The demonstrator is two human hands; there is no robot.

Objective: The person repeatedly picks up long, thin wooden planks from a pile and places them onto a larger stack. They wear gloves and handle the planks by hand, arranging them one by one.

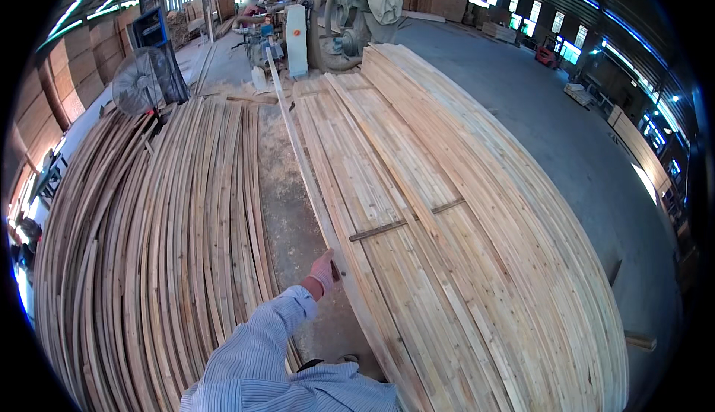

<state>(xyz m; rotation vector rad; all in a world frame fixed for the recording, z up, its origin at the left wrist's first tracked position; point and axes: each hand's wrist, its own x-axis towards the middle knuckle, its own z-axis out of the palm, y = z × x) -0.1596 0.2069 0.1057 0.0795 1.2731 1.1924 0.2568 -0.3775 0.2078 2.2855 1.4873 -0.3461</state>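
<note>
A long narrow wooden board (309,181) runs from the machine at the far end toward me, along the left side of a stack of pale planks (417,256). At its near part my left hand (323,272), in a pinkish work glove, is closed on the board's left edge. Some of its fingers are hidden. The striped sleeve of that arm reaches up from the lower edge. My right hand is out of view. Thin dark wooden sticks (378,230) lie across the planks.
Left of a narrow, sawdust-strewn floor gap (287,226) lies a wide pile of rough strips (179,211). A woodworking machine (296,40) with a thick hose (328,32) stands at the far end. A round fan (136,84) stands behind the left pile. Grey floor (521,107) extends rightward.
</note>
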